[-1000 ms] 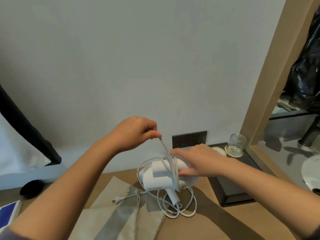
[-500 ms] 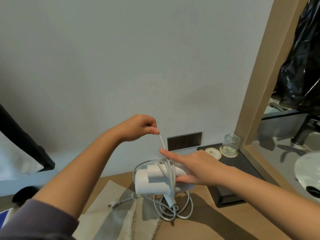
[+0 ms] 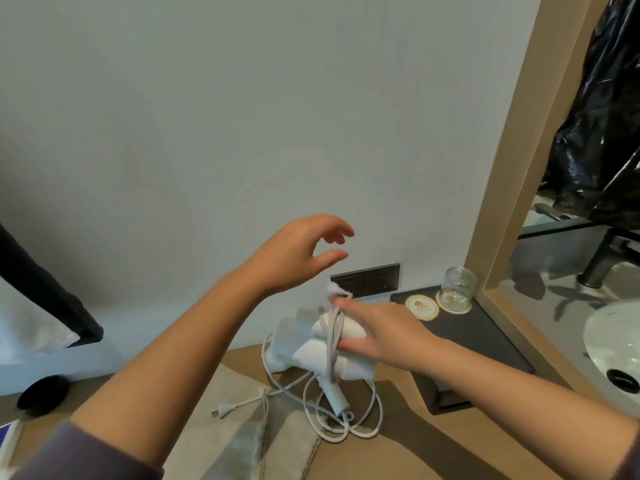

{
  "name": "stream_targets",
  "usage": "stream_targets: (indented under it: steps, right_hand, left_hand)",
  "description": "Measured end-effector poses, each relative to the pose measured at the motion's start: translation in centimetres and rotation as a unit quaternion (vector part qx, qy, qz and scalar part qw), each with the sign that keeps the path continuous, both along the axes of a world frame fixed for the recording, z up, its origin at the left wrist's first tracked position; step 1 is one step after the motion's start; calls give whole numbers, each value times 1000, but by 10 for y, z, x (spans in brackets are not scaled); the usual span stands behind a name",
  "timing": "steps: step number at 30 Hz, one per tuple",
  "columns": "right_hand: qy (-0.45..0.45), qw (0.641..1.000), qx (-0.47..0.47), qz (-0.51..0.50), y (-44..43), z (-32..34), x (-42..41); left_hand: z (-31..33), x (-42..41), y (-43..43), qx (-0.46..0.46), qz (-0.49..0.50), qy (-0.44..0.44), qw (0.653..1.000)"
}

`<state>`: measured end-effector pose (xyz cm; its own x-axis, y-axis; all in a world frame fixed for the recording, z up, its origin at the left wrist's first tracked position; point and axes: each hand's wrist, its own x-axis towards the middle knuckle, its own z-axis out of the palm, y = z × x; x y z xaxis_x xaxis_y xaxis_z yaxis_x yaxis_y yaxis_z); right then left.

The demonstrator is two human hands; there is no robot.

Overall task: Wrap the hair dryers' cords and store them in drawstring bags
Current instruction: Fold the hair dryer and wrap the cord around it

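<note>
Bare forearms, purple-grey pushed-up sleeves (image 3: 114, 455)

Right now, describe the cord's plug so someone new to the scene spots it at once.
On the wooden tabletop below the wall socket lies a white hair dryer with its cord looped in front. Left of those loops, the plug lies at the edge of the beige drawstring bag. It is the cord's only thickened, free end.
</note>
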<state>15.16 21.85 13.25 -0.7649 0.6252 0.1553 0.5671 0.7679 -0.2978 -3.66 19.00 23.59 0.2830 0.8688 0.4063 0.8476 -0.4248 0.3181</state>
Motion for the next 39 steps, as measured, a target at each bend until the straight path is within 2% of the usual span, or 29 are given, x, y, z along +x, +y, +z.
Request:
stream_targets:
  steps: [4,9,11,13,17,20,22,30,33,35,37,39]
  right_hand:
    - [159,962,-198,-98,15,2,-6]
    - [237,903,-322,-155,28,13,-14]
    - [268,855,-399,-195,31,17,-16]
    - [299,790,-487,-224,34,20,-17]
    - [320,669,-630,-231,38,28,-20]
    - [335,590,-700,-222,38,32,-23]
    - [348,555,-724,-217,36,34,-24]
    - [399,461,-767,-198,12,35,-24]
    - [412,436,-775,-198,7,30,-22]
    - [423,431,-773,-196,4,26,-21]
    - [435,453,-754,-194,1,22,-20]
    - [451,480,-724,-202,-2,18,-21]
  left_hand:
    - [-14,-7,-26,24,53,-66,996]
    - [-52,-26,-51,-23,128,-117,985]
    - [-72,-29,-60,-55,155,-142,976]
    - [-91,-30,-68,-87,179,-156,967]
    - [-121,-27,-75,-161,204,-178,949]
    - [-137,-21,-72,-186,205,-185,943]
    - [-145,-16,-68,-197,207,-184,941]
    - [-154,13,-44,-236,217,-185,929]
    - [-157,25,-39,-252,202,-170,931]
    - [-160,29,-38,-256,216,-192,922]
    - [-161,31,-37,-272,239,-313,878]
    - [-160,34,-39,-293,258,-448,804]
